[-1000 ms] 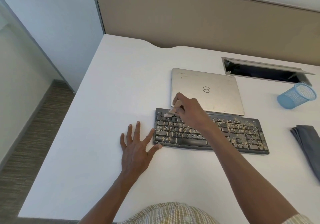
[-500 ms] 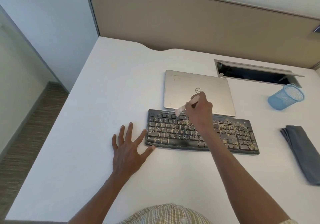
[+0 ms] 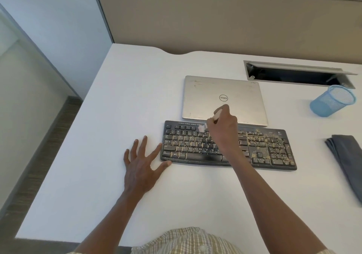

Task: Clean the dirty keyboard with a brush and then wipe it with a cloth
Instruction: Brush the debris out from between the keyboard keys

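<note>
Gripping the brush (image 3: 216,115), your right hand (image 3: 222,129) sets its bristles on the dusty keyboard's (image 3: 274,149) top row; your left hand (image 3: 142,164) lies flat, fingers spread, thumb touching its corner.

The right hand (image 3: 222,128) hides most of the brush (image 3: 201,126) and several keys
</note>
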